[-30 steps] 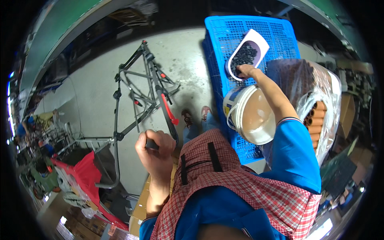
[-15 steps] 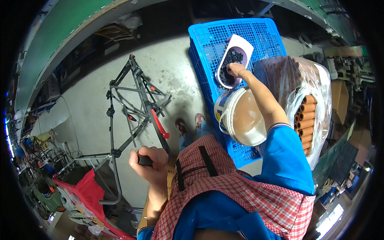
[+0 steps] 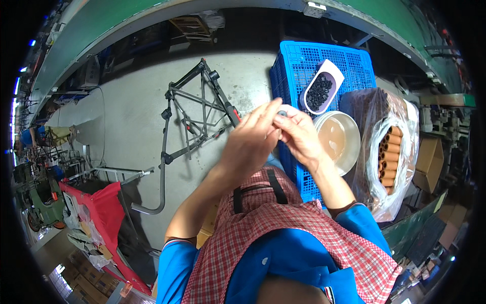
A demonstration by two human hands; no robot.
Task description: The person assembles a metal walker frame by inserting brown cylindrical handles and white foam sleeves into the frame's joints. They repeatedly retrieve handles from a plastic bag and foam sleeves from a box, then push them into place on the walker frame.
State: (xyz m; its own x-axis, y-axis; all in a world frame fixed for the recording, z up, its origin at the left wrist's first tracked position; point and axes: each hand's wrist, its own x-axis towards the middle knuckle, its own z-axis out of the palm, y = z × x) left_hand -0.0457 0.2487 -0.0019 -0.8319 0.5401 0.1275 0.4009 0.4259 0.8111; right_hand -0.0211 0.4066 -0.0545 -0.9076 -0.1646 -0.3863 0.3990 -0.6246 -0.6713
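Note:
My left hand [image 3: 249, 144] and my right hand [image 3: 299, 134] are together in front of my apron. Between the fingertips of my right hand is a small dark grey round piece [image 3: 282, 113]. My left hand's fingers are pressed together against the right hand's fingers; what they hold, if anything, is hidden. A pale purple scoop-shaped tub [image 3: 335, 75] with small black pieces [image 3: 320, 92] lies on a blue plastic crate [image 3: 298, 55]. Beyond my left hand, a dark grey tubular frame [image 3: 165, 137] with red parts stands on the floor, partly hidden by that hand.
A white bucket [image 3: 352, 152] with pale brown contents stands on the crate, beside a plastic-wrapped bundle of orange-brown tubes [image 3: 389, 157]. An open cardboard box [image 3: 429, 159] is farther right. At the left are a red cloth [image 3: 104, 205] and a metal rack [image 3: 121, 172].
My right hand has left the purple tub and come to my left hand, with a small dark piece in its fingers. My left hand has moved up and right; its black grip no longer shows.

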